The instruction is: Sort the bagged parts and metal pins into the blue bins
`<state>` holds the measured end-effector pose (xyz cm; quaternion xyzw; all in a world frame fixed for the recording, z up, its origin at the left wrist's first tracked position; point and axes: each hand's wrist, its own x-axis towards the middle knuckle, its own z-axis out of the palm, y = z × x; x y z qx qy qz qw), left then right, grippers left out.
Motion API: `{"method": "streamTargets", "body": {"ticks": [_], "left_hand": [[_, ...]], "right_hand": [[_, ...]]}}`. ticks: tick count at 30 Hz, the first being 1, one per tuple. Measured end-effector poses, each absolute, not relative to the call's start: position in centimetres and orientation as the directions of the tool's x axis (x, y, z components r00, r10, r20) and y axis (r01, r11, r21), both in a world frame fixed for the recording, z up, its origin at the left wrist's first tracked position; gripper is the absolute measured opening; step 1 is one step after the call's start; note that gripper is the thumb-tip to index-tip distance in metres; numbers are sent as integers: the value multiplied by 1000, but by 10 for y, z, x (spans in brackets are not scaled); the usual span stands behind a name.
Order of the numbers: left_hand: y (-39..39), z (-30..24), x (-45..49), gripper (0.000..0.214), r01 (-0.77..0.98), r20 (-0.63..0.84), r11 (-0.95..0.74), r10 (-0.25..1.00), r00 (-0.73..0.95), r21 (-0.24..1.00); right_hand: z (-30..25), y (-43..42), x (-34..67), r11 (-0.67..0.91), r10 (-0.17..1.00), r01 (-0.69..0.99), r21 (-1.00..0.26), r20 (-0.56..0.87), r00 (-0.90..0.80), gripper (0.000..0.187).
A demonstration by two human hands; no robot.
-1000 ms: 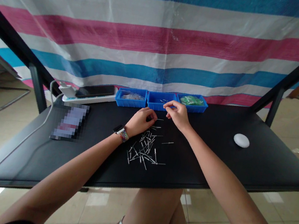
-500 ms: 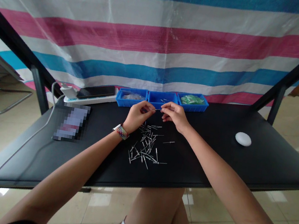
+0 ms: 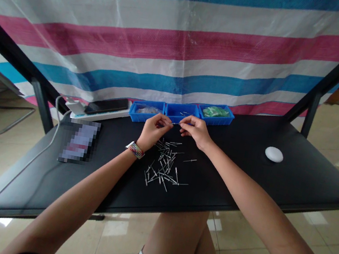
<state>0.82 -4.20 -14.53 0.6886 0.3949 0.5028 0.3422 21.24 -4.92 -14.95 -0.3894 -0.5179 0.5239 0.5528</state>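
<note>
Between my two hands runs a thin metal pop rivet, held level above the table. My left hand pinches one end of it with thumb and forefinger. At the other end, the fingertips of my right hand are closed on it. Below them a loose pile of silver pop rivets lies on the black table, with a single one off to the right. Just behind my hands is the middle blue bin, with a few rivets inside.
The left blue bin holds clear plastic bags and the right blue bin green packets. A power strip carries a dark phone; a blurred-out device and a white cable lie left. A white oval object sits right.
The camera view has shifted slightly. Both hands keep their pinch, and the rivet between them shows a little more plainly. The pile looks the same.
</note>
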Motion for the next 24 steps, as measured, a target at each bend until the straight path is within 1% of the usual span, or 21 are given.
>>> {"method": "streamTargets", "body": {"ticks": [7,14,17,20,24], "left_hand": [[-44,-145,8,29,160,359,-397,907,220,904],[-45,-143,8,40,158,298,-343,921,249,926],[-47,-141,8,35,152,311,-355,916,253,922],[-48,-139,8,28,160,339,-382,909,240,910],[-47,-139,7,26,172,353,-397,905,238,902]], "right_hand": [[-148,-49,212,177,982,-184,-967,186,-32,24],[-146,-49,214,203,977,-148,-968,210,-33,23],[-146,-49,213,207,977,-131,-970,212,-30,22],[-146,-50,212,169,983,-177,-970,178,-35,27],[-144,-51,212,73,994,-213,-974,89,-68,28]]}}
